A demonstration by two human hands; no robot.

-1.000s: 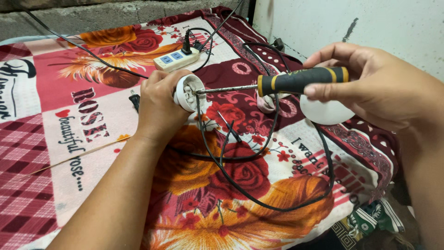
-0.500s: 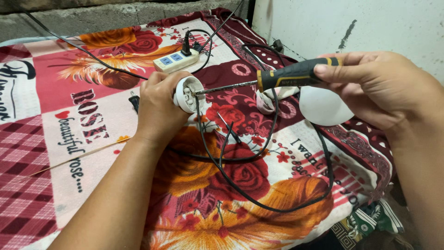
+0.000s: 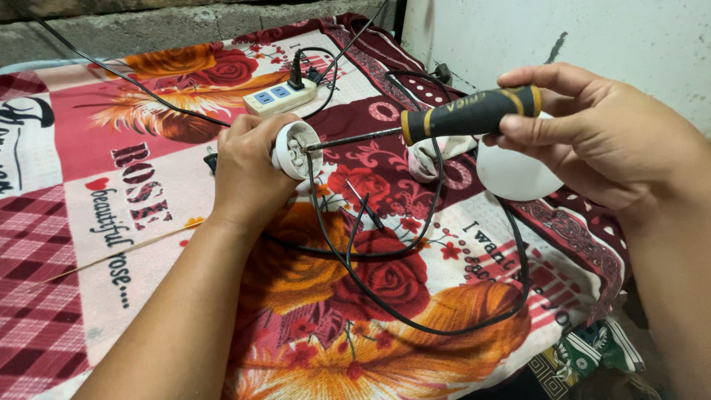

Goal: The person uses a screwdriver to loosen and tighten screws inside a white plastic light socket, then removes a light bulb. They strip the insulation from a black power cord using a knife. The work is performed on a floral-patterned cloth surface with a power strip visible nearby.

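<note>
Two hands are working on one small white lamp socket (image 3: pixel 296 150), held up just above the cloth, open end facing right. Left hand (image 3: pixel 248 174) is wrapping round its body, fingers pressed together & curled over the back, thumb on top near the rim. Screwdriver (image 3: pixel 444 118) tip is sitting inside the socket mouth; right hand (image 3: pixel 592 137) is pinching the black/yellow handle w/ thumb below & fingertips on top, shaft lying nearly level.

Handling, as a guess: socket is looking light, hard plastic, smooth so prob. a bit slippery, thin rim could crack if squeezed; best gripped round the barrel, away from the opening. Black cable (image 3: pixel 415 318) is running out of it, stiff-ish, looping wide over the cloth toward the front right edge.

Just beside the right hand, partly hidden, a white bulb (image 3: pixel 518 178) is lying on the cloth, w/ a second white fitting (image 3: pixel 429 155) near it. White power strip (image 3: pixel 278 96) w/ a plug in it is sitting farther back.

Surface: soft floral blanket (image 3: pixel 133 170) in reds, pinks & orange w/ printed lettering, a thin stick (image 3: pixel 118 255) lying across it at left. Rough grey wall (image 3: pixel 148 26) is behind, pale painted wall (image 3: pixel 592 37) at right.
</note>
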